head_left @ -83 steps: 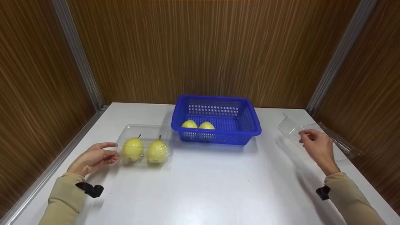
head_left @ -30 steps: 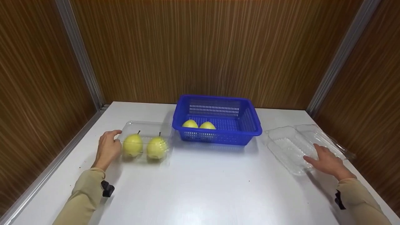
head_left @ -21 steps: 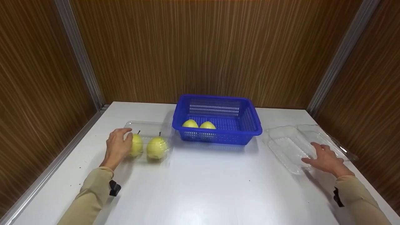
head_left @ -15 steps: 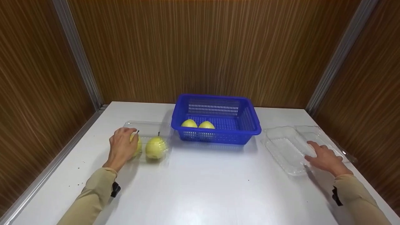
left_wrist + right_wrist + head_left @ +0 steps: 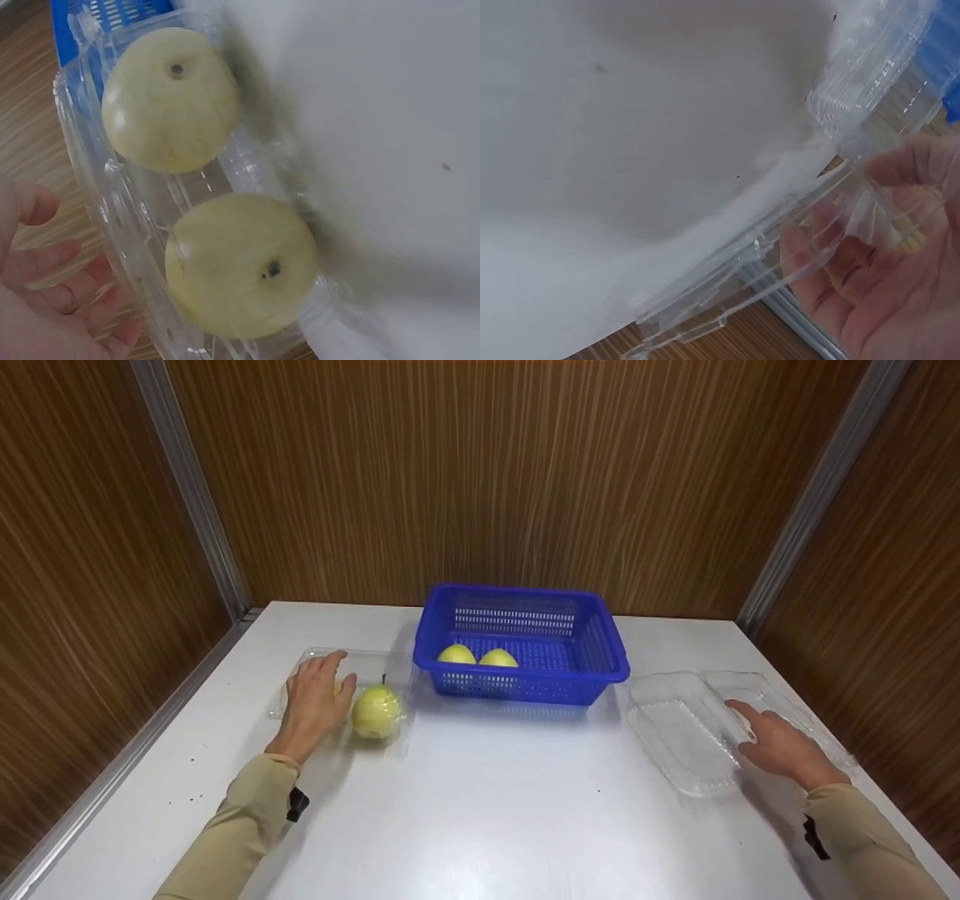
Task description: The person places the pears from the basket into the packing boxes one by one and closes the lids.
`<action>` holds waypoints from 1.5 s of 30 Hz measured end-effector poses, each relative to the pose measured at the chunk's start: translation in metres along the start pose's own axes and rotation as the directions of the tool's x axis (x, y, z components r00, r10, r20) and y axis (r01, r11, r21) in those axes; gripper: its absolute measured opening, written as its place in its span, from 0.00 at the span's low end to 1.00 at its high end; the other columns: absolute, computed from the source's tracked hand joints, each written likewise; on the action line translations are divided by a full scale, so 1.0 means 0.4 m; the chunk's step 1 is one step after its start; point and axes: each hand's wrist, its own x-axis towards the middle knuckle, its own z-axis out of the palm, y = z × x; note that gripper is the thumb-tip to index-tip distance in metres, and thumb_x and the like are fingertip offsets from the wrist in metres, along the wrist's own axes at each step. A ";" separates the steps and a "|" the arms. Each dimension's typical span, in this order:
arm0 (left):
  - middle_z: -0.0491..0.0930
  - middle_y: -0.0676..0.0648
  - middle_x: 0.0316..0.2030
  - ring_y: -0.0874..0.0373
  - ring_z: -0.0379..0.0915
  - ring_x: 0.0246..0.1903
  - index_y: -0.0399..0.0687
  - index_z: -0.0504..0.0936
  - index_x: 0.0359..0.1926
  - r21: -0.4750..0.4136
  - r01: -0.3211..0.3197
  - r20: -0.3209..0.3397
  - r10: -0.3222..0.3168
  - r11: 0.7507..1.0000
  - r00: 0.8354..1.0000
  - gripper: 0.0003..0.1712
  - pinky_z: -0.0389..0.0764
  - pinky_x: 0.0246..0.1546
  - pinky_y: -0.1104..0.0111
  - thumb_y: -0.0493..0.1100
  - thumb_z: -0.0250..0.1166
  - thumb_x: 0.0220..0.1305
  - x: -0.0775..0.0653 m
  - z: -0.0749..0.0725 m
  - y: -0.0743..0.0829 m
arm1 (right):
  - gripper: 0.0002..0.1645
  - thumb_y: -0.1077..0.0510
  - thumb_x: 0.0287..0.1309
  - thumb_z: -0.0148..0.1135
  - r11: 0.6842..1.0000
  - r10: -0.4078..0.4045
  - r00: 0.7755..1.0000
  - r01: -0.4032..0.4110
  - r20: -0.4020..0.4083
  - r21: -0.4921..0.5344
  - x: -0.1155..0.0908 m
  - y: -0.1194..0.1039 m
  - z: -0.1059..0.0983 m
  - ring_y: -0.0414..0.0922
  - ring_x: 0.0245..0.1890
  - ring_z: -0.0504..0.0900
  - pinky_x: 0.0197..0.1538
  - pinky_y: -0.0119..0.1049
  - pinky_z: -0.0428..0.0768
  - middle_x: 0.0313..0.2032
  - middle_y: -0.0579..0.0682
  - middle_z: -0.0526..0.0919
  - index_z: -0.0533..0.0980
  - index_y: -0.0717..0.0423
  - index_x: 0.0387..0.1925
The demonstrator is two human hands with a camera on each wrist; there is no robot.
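My left hand is over the left end of a clear plastic clamshell container, its fingers spread. In the left wrist view two yellow pears lie in this container, with the left hand's fingers just beside its edge. From above, one pear shows plainly while the hand mostly hides the other. At the right, my right hand holds a second clamshell container, opened out with no fruit in it. The right thumb is on one side of its plastic, the fingers behind.
A blue plastic basket stands at the back middle of the white table, holding two more yellow pears. Wood-grained walls enclose the table at the back and sides. Small dark specks dot the tabletop.
My left hand has come from the container's left side to over the left pear. The right-hand container, raised earlier, has come down and turned, and its near end has shifted slightly toward me.
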 end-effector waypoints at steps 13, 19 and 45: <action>0.75 0.33 0.56 0.38 0.66 0.61 0.38 0.63 0.69 -0.081 0.036 0.018 -0.034 0.996 0.999 0.31 0.59 0.64 0.46 0.45 0.57 0.70 0.016 0.009 0.026 | 0.44 0.62 0.51 0.63 0.994 -0.089 0.990 0.081 0.114 0.068 0.010 -0.073 -0.011 0.45 0.28 0.73 0.31 0.39 0.73 0.33 0.55 0.78 0.57 0.53 0.69; 0.75 0.33 0.57 0.38 0.67 0.60 0.39 0.61 0.70 -0.093 0.066 0.039 -0.063 0.994 0.997 0.33 0.58 0.65 0.46 0.45 0.58 0.70 0.009 0.023 0.039 | 0.50 0.65 0.46 0.61 0.993 -0.104 0.983 0.094 0.153 0.067 0.003 -0.117 -0.008 0.42 0.21 0.67 0.28 0.36 0.69 0.23 0.47 0.70 0.55 0.48 0.72; 0.79 0.35 0.51 0.38 0.73 0.52 0.41 0.64 0.68 -0.089 0.017 0.051 -0.013 0.996 0.999 0.31 0.61 0.61 0.48 0.44 0.59 0.67 0.002 0.064 0.050 | 0.57 0.66 0.48 0.66 0.966 -0.167 0.955 0.110 0.245 0.232 0.010 -0.286 0.047 0.41 0.10 0.73 0.14 0.37 0.75 0.22 0.50 0.72 0.48 0.54 0.77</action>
